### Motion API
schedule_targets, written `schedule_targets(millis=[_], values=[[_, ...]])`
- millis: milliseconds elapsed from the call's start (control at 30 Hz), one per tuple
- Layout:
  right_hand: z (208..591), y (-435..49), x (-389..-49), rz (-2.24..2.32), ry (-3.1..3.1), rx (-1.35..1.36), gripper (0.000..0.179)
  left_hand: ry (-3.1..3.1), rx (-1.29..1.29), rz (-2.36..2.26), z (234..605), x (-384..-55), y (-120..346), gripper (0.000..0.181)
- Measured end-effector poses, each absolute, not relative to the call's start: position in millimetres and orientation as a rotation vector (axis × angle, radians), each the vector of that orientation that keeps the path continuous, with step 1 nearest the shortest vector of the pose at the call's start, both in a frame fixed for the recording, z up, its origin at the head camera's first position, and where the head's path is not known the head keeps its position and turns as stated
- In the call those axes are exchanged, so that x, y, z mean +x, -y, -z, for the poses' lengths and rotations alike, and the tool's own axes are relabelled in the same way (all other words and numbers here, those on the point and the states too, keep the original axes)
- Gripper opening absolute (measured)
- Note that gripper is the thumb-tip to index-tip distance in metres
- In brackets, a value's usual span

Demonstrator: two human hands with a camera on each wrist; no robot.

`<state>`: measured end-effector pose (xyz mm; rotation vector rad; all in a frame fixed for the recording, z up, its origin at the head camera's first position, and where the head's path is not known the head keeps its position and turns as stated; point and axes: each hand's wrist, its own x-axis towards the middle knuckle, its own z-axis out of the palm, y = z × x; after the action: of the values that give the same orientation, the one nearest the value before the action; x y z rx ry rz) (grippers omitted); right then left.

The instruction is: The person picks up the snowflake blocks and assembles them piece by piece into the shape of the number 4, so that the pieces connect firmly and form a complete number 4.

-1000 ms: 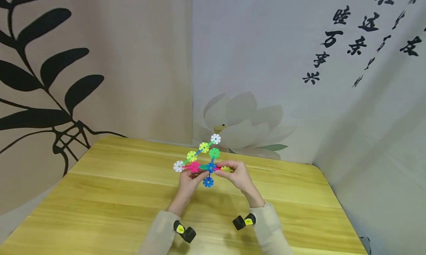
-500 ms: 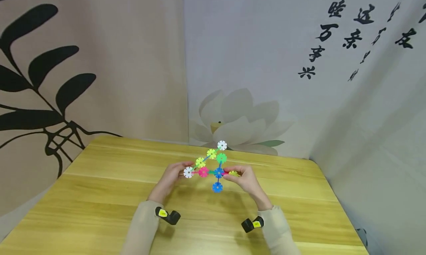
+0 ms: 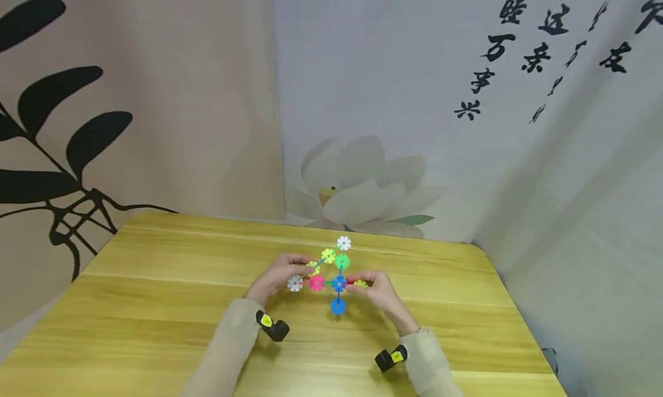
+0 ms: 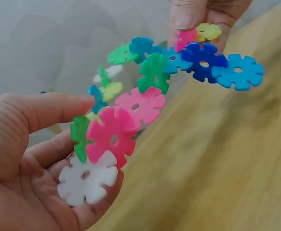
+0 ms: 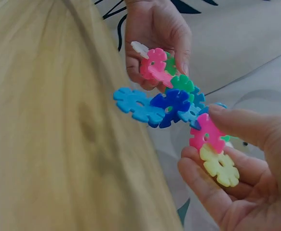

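Observation:
Several notched plastic snowflake discs are joined into a branching frame, held up above the table. At its left end is a white disc (image 3: 295,283), followed by a pink disc (image 3: 317,283) and a blue disc (image 3: 339,283) in the middle. My left hand (image 3: 274,277) grips the frame's left corner, thumb by a yellow disc and fingers behind the white disc (image 4: 88,178). On the other side, my right hand (image 3: 382,293) pinches a pink disc (image 5: 207,132), with a pale yellow disc (image 5: 220,165) lying against its fingers. A light blue disc (image 5: 138,105) sticks out toward me.
Below the frame lies a wooden table (image 3: 171,305). Behind its far edge hangs a pale cloth (image 3: 207,126) printed with leaves, a lotus and black writing. A black wrist camera (image 3: 273,326) sits on the left sleeve, another camera (image 3: 391,358) on the right.
My left hand has let go near the pink disc, shifted left and taken hold at the left corner. The frame sits lower in view. My right hand keeps its pinch.

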<state>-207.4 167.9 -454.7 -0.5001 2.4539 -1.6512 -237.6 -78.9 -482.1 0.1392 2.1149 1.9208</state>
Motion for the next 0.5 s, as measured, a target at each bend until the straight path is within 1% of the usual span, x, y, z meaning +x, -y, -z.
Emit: schedule_targets(millis=[67, 267, 500], values=[[457, -168, -205, 1.636, -2.465, -0.477, 0.019, -2.146, 0.092, -1.924, 486, -239, 74, 0.029], [489, -173, -215, 1.640, -2.433, -0.323, 0.020, -2.290, -0.027, -1.883, 498, -242, 65, 0.025], [497, -172, -221, 1.608, -2.423, -0.335, 0.020, -2.436, -0.073, -1.767, 503, -242, 62, 0.026]])
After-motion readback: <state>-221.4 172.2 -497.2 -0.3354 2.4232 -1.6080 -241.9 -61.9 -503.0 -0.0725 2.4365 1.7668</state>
